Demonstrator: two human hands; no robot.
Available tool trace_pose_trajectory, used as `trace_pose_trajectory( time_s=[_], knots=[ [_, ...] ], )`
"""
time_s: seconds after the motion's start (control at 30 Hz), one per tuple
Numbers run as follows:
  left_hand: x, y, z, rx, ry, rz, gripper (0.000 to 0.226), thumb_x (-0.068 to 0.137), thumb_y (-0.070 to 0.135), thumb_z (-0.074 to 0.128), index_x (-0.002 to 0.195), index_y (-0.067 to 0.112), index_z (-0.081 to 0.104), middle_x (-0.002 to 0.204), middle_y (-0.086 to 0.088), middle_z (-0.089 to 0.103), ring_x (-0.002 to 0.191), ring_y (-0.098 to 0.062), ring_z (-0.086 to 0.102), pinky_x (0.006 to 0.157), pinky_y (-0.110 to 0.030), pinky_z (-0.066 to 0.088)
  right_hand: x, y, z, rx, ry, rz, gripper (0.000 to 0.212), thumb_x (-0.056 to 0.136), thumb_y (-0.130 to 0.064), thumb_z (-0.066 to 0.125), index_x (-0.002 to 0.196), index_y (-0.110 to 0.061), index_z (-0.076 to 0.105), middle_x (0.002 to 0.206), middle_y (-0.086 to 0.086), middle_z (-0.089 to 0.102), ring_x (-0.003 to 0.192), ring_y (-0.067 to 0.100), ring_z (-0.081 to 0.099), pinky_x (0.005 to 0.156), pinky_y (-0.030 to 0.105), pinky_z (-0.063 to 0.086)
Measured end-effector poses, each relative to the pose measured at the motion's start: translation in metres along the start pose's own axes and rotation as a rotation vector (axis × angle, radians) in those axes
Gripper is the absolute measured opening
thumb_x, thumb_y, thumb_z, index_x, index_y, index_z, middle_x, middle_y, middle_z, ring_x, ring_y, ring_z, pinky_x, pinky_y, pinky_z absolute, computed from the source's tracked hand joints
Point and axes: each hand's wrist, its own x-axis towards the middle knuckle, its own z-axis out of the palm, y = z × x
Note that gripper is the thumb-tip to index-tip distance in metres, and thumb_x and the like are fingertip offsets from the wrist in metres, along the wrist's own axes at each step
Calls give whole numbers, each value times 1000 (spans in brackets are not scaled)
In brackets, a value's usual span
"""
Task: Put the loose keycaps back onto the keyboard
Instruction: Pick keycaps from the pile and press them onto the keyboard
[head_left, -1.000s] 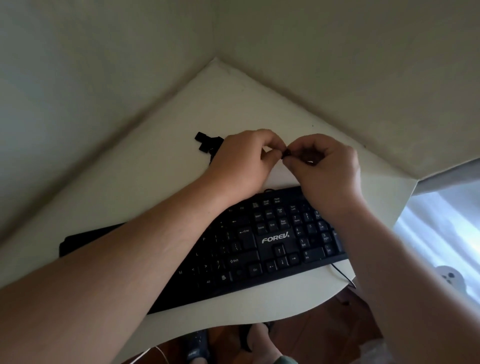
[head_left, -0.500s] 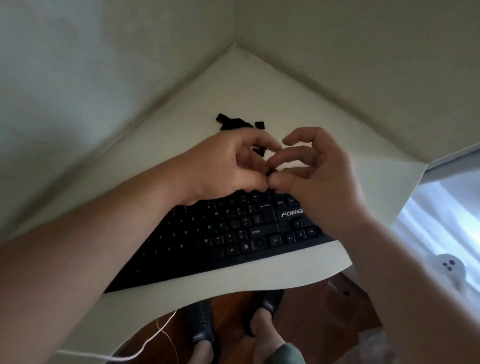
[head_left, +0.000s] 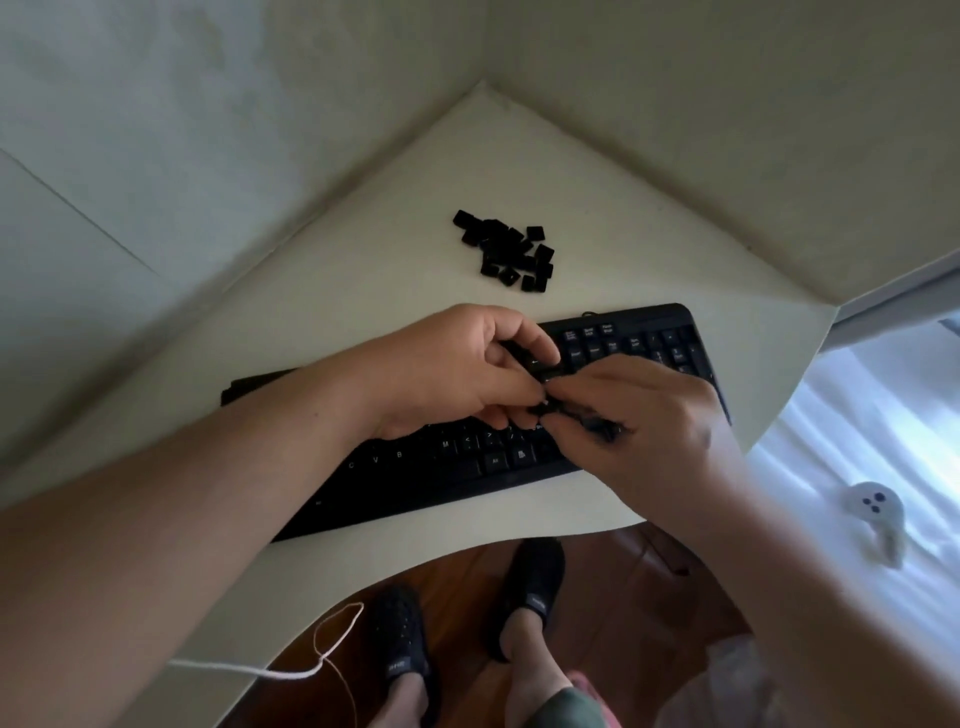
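I had both hands low over the keyboard (head_left: 457, 467), left hand (head_left: 457, 369) and right hand (head_left: 644, 415) fingertips pinching one keycap (head_left: 545, 408) to line it up, spare keycaps (head_left: 506, 252) piled behind for easy reach.

A white cord (head_left: 270, 670) trails off the pale counter (head_left: 363, 291); black slippers (head_left: 402, 649) rest on wooden floor (head_left: 613, 603).
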Motion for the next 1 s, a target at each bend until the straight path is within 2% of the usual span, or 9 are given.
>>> trace_pose_trajectory(
  time_s=[0.1,0.2,0.3,0.4,0.57,0.7,0.83,1.0],
  knots=[
    [-3,-3,2,115,-39,-3,28,98,13,71,121,27,65,105,0,78,93,-13,75,79,-26,60,-7,5,1,-57,-30,-35,15,86,-21,80,100,-14,81,90,-4,72,82,16,67,71,36,57],
    [-2,-6,-1,499,100,84,30,93,28,76,115,45,66,110,16,64,86,-1,63,75,-19,48,-13,15,-1,-74,-130,-25,17,86,-26,79,101,-18,80,88,-7,70,82,17,63,68,38,56],
    [-2,-10,1,723,177,170,33,90,33,77,116,49,64,107,18,53,80,2,52,69,-15,37,-20,24,0,-95,-222,-1,20,86,-32,79,103,-22,80,91,-9,66,86,17,57,70,37,55],
    [2,-18,8,792,169,196,35,89,34,76,118,47,61,104,18,48,88,4,46,68,-15,33,-25,28,5,-78,-246,32,21,84,-35,79,103,-28,80,91,-12,62,87,16,54,72,36,53],
    [10,-28,14,850,191,236,41,87,38,77,123,41,57,101,18,42,101,-8,41,74,-17,34,-24,26,13,-52,-262,57,21,81,-35,81,102,-32,81,90,-17,55,89,17,50,77,35,51],
    [12,-30,19,926,229,300,46,85,46,78,125,39,56,95,18,38,102,-11,37,78,-22,32,-23,27,13,-59,-256,83,21,79,-31,84,100,-33,81,88,-14,57,88,17,50,76,34,51],
    [14,-30,22,968,242,343,52,83,51,78,128,36,57,99,12,41,103,-12,38,84,-25,33,-21,24,11,-35,-275,86,23,77,-23,87,97,-33,81,86,-17,58,87,16,51,78,27,47],
    [18,-25,23,992,222,315,58,80,50,79,131,37,53,101,12,38,103,-12,36,88,-28,34,-16,19,11,-49,-294,111,17,74,-20,89,84,-32,81,79,-18,62,82,12,50,77,20,42]
  ],
)
